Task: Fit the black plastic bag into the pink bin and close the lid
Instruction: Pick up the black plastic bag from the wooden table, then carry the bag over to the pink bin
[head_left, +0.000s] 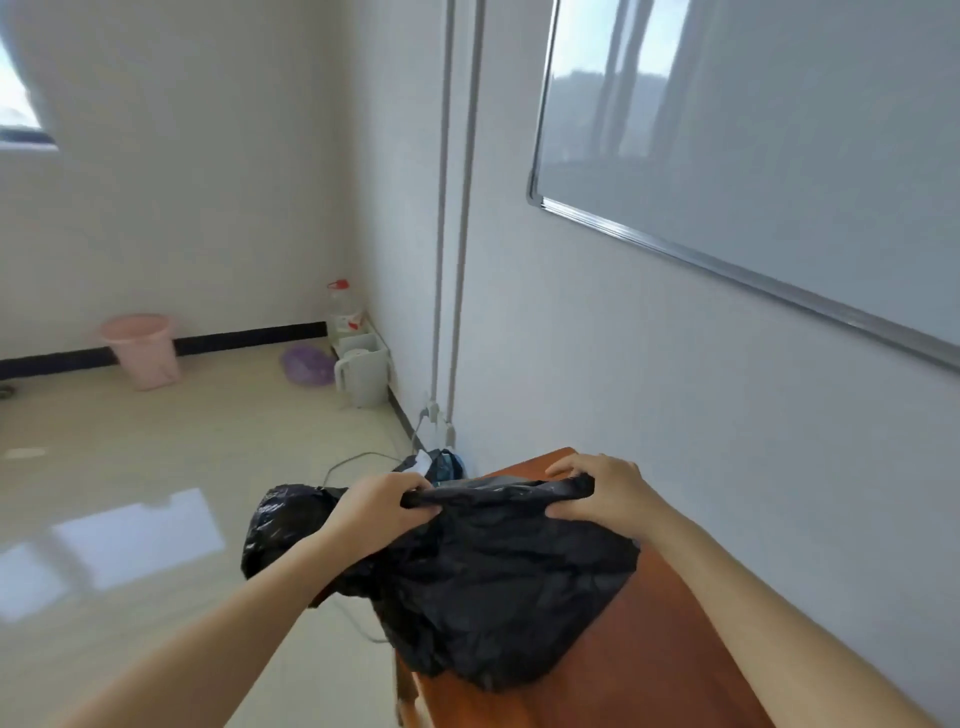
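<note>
Black plastic bag (483, 582): it is seen crumpled and spread over the near end of the brown table (649, 649), with part of it hanging past the table's left edge over the floor; its top edge is bunched into a band stretched between both hands.
Left hand (376, 506): the fingers are curled closed around the left end of the bunched bag edge, and the thumb is pressed against it from below.
Right hand (605, 491): the fingers are closed over the right end of the same edge, above the table's far part; the grip is held from above.
Table: a reddish-brown top is set against the right wall, and only a bare strip is shown beside the bag.
Small clutter (441, 465): dark and blue items are seen just beyond the bag, on the floor by the wall; what they are cannot be told.
Cable (358, 460): a grey lead is laid on the floor and run toward a wall socket.
Whiteboard (769, 156): it is mounted on the right wall, above the table.
White kettle (363, 376): it is stood on the floor near the far corner.
Purple bag (307, 365): it is laid just left of the kettle.
Water bottle (344, 309): it is stood upright in the corner, behind the kettle.
Pink bin (143, 349): it is stood upright against the far wall, well apart from the bag and hands; its mouth is open.
</note>
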